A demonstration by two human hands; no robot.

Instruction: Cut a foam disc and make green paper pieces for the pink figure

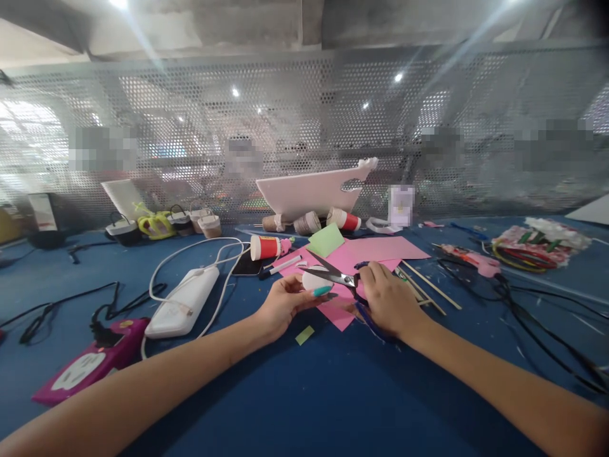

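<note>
My left hand (284, 306) pinches a small white rounded piece (311, 280), thumb on the near side. My right hand (386, 298) is closed round the dark blue handles of a pair of scissors (343, 278). The scissor blades are parted and point left, one of them lying across the white piece. Whether they bite into its edge I cannot tell. Beneath and behind both hands lie pink paper sheets (394, 249) with a light green sheet (327, 240) on top. A small green scrap (305, 335) rests on the blue table near my left wrist.
A white power bank (183, 303) with a cable and a magenta box (92, 362) are on the left. Behind stand a red-and-white paper cup (265, 247) and a white foam board (309, 190). Wooden sticks (435, 289), a pink glue gun (471, 259) and black cords lie right.
</note>
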